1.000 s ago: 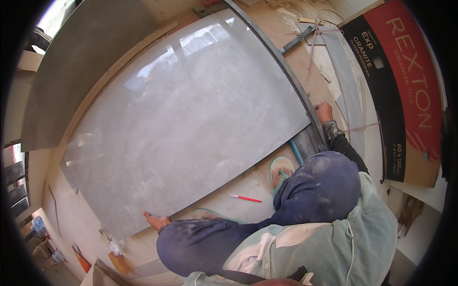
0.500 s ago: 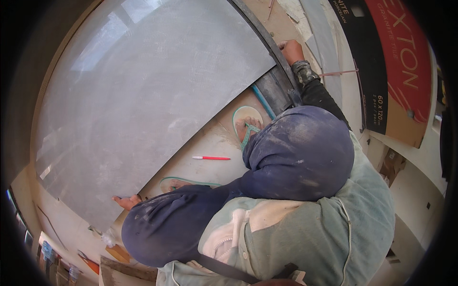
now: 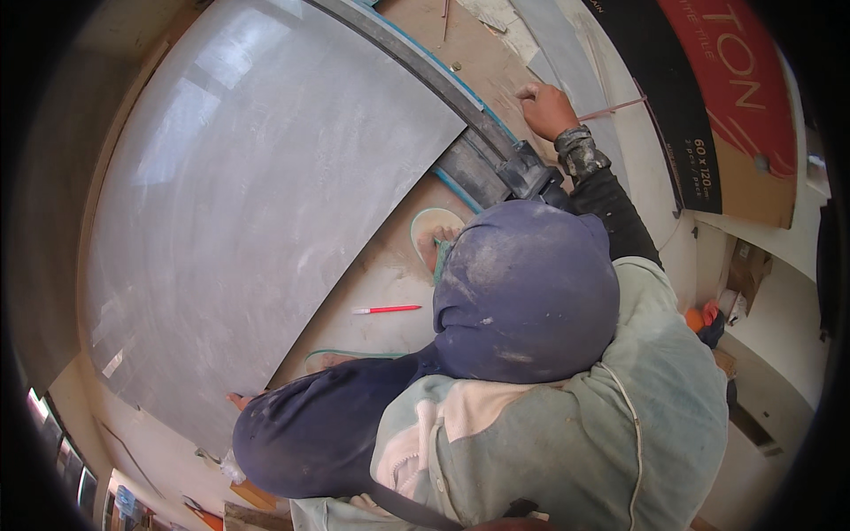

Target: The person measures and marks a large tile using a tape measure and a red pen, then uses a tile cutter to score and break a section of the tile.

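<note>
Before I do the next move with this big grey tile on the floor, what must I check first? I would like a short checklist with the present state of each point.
1. Left hand on the tile's near corner: ok, fingertips touch the edge of the large grey tile.
2. Right hand grip: cannot tell; it is curled shut beside the cutter rail, and what it holds is unclear.
3. Rail lying along the tile's far edge: ok.
4. Red pencil off the tile: ok, it lies on the floor apart from it.
5. Sandalled foot clear of the tile: not ok, it stands close to the edge.
</note>
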Demonstrator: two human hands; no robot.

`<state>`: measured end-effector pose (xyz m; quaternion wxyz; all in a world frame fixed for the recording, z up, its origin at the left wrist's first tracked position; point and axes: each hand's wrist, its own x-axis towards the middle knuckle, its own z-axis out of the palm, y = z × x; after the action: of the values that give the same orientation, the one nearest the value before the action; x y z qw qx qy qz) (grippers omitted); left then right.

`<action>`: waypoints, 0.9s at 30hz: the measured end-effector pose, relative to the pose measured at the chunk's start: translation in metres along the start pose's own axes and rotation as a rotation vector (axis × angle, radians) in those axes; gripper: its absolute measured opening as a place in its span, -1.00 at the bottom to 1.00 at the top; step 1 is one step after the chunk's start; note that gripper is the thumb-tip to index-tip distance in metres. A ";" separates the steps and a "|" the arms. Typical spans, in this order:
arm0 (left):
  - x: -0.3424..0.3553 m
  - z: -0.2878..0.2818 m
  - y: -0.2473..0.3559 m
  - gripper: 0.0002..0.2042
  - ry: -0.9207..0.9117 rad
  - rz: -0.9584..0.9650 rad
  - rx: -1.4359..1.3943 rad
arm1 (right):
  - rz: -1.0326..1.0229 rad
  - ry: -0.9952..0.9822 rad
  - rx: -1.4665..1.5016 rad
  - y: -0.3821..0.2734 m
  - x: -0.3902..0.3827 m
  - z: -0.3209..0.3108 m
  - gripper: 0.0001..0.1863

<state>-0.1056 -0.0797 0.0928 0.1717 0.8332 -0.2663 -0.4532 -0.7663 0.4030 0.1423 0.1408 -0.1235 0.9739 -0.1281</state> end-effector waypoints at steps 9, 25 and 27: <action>-0.064 0.014 0.050 -0.33 0.261 0.170 0.625 | 0.283 -0.924 -0.145 0.125 -0.229 -0.090 -0.12; -0.091 0.111 0.132 -0.31 -0.581 1.499 1.085 | -0.005 -0.102 -0.063 0.058 -0.259 -0.056 -0.63; -0.091 0.114 0.113 -0.13 -0.568 1.450 1.169 | 0.051 -0.130 -0.115 0.040 -0.245 -0.062 -0.69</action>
<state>-0.2749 -0.1206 0.1521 -0.1021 0.2805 -0.9292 -0.2180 -0.5658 0.5212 0.2475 0.1993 -0.1145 0.9714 -0.0600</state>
